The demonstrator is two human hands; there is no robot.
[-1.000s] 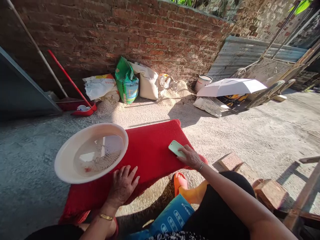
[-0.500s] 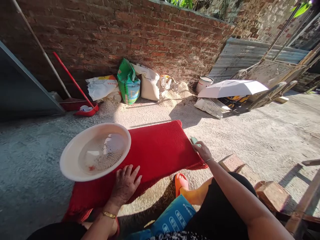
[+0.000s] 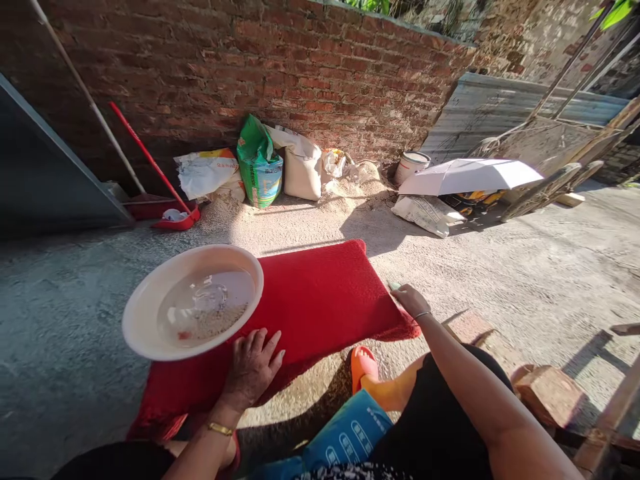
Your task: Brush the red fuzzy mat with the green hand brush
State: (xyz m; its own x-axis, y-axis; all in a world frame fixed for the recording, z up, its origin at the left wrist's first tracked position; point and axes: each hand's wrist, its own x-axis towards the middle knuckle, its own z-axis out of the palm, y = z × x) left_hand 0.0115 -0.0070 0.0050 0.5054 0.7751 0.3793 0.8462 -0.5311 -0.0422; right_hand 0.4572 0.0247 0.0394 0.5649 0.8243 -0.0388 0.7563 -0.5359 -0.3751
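A red shaggy cloth [image 3: 320,287] lies spread over a low surface that it hides. My left hand [image 3: 255,365] rests flat on its near edge, fingers stretched out and holding nothing. Just beyond that hand, a white basin [image 3: 135,320] of water sits on the cloth's left part; small ripples and a reddish spot show inside. At the right edge of the cloth, my right hand [image 3: 411,301] is closed around a pale green brush [image 3: 395,285]. Only a bit of the brush shows past the fingers, and its bristles are hidden.
Bricks [image 3: 550,393] lie on the ground to the right. Along the brick wall [image 3: 300,67] stand sacks [image 3: 260,167], a bucket [image 3: 411,167] and a red dustpan [image 3: 183,220]. A pale umbrella [image 3: 470,177] covers things at the back right. A blue bag [image 3: 345,433] lies by my legs.
My right hand has tilted at the cloth's right edge, so less of the green brush shows. The water's surface pattern in the basin differs. My left hand stays put.
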